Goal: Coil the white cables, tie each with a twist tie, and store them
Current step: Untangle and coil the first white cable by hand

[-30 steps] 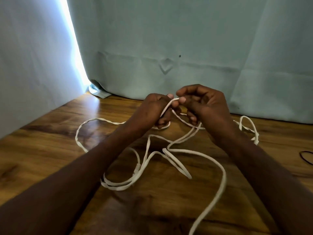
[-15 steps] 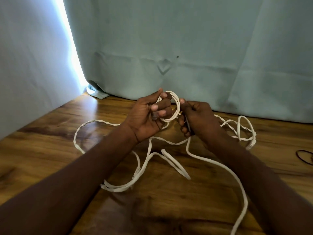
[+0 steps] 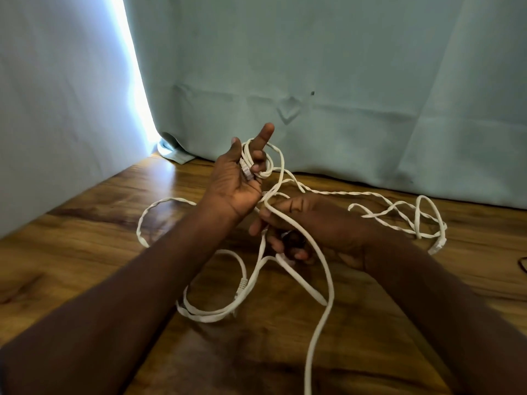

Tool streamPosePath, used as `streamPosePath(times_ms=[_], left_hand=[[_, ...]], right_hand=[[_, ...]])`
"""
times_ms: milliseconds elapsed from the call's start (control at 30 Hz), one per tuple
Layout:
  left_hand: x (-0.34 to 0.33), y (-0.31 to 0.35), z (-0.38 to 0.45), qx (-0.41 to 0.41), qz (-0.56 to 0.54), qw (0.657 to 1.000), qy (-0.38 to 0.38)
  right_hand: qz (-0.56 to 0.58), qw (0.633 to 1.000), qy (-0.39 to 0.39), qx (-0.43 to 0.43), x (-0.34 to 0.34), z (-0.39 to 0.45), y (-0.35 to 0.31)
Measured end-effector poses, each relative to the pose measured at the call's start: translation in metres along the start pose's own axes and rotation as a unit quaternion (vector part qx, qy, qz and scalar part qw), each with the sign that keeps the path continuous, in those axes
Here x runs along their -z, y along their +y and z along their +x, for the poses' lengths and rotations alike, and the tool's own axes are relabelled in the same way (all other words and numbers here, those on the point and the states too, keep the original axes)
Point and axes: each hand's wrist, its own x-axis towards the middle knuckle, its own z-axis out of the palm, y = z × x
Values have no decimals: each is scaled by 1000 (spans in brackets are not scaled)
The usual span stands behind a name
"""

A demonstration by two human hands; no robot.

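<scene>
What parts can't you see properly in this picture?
Head view only:
- Cable: its long strand runs off the bottom edge, so its end is cut off.
- Right hand: what its curled fingers grip is hidden by the fingers themselves.
- Dark loop: cut off by the right edge; too little shows to name it.
- Plug: blurred and too small to identify.

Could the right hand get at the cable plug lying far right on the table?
Probably yes. The plug lies bare on the wooden table with nothing over it, but the right hand grips a white cable it would first release.
</scene>
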Motion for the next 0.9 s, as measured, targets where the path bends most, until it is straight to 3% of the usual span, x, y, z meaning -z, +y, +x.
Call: streamPosePath(times_ms=[200,233,300,400,467,567,633,767,800,900], left_hand=[[10,-5,4,23,75,996,31],[7,-7,3,12,84,996,38],[4,-9,3,-15,91,994,59],[3,-10,3,-30,77,994,73],[4,-10,3,-41,76,993,77],[-2,-13,0,-51,147,985,77],[-9,-19,-5,-77,274,956,70],[-18,-34,-22,-134,585,799,-27],[-20,-35,-26,-128,605,784,-57],[-25,-30,-32,-50,565,816,-111]], right_hand=[[182,981,58,-26,6,4,-1],[163,984,69,-23,9,4,0],[18,995,95,-16,9,3,2],[-181,976,119,5,1,6,4],[-228,967,105,32,-3,8,5],[-207,975,76,41,1,2,1],[-177,982,58,40,7,-3,-1],[-81,995,32,41,25,-15,-4],[-42,997,33,49,29,-17,-4],[81,991,65,88,44,-19,-2]])
